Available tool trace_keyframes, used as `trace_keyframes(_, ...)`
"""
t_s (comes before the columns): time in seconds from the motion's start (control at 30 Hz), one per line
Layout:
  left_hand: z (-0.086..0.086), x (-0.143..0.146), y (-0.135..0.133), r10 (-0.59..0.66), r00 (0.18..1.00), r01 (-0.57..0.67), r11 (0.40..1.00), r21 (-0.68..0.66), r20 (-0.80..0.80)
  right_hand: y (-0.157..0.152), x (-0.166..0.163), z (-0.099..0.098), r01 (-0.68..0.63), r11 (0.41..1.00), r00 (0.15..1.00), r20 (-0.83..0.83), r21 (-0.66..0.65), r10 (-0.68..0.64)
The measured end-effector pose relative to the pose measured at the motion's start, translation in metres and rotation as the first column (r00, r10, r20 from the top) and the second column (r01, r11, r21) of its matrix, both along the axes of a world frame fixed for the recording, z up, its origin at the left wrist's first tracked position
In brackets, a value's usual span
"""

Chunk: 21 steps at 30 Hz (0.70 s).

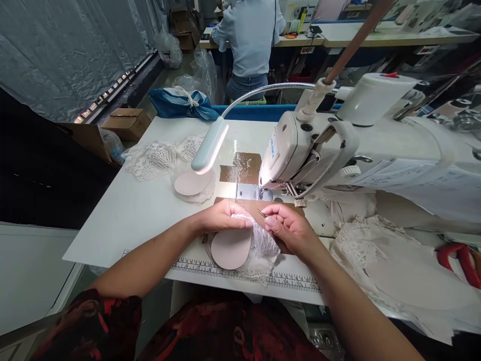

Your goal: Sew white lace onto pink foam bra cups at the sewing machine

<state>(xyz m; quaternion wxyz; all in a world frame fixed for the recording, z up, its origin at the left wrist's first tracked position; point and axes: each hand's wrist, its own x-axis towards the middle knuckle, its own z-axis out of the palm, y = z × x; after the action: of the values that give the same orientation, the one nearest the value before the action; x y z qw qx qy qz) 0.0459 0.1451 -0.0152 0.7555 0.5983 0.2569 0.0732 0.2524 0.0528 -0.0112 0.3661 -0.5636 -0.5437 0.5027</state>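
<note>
My left hand is closed on the upper edge of a lace bra piece, thumb on top. A smooth pale pink bra cup is part of that piece, lying below my fingers near the table's front edge. My right hand pinches a small pointed metal tool, its tip toward the lace; most of it is hidden by my fingers. Just beyond both hands is the needle area of a white sewing machine. Another pale cup with lace lies to the left.
A lamp on a bendable metal neck hangs over the white table. More lace pieces are piled at the right, beside red-handled scissors. A printed ruler runs along the front edge. A person sits beyond.
</note>
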Motion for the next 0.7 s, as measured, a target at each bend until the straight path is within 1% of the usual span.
trace_keyframes(0.07,-0.0005,-0.0008,0.0019,0.009,1.0,-0.01,0.998,0.064,0.016,-0.0013,0.0035,-0.0035,-0.023,0.998,0.999,-0.048,-0.059,0.021)
trace_keyframes(0.13,-0.0014,-0.001,0.0036,0.023,0.999,-0.028,0.99,0.138,0.038,-0.0027,0.0059,-0.0057,-0.075,0.992,0.997,-0.014,-0.103,0.074)
trace_keyframes(0.2,-0.0024,-0.0011,0.0043,0.041,0.998,-0.047,0.986,0.16,0.038,-0.0038,0.0073,-0.0065,-0.094,0.989,0.994,0.037,-0.115,0.098)
trace_keyframes(0.27,-0.0032,-0.0009,0.0039,0.061,0.998,-0.062,0.99,0.126,0.019,-0.0042,0.0079,-0.0067,-0.077,0.991,0.996,0.039,-0.11,0.082)
trace_keyframes(0.37,-0.0033,0.0002,0.0018,0.083,0.996,-0.082,0.996,0.04,-0.014,-0.0038,0.0081,-0.0065,-0.067,0.988,0.998,-0.012,-0.138,0.066)
trace_keyframes(0.43,-0.0027,0.0017,0.0,0.104,0.994,-0.103,0.995,0.01,-0.026,-0.0035,0.0084,-0.0066,-0.061,0.987,0.998,-0.018,-0.149,0.059)
trace_keyframes(0.6,-0.0009,0.0051,-0.002,0.133,0.987,-0.13,0.991,0.033,-0.092,-0.0037,0.0091,-0.0082,-0.034,0.982,0.998,-0.054,-0.186,0.024)
trace_keyframes(0.7,0.0006,0.0032,0.0007,0.111,0.989,-0.108,0.993,0.045,-0.096,-0.0038,0.009,-0.0083,-0.036,0.98,0.997,-0.07,-0.198,0.022)
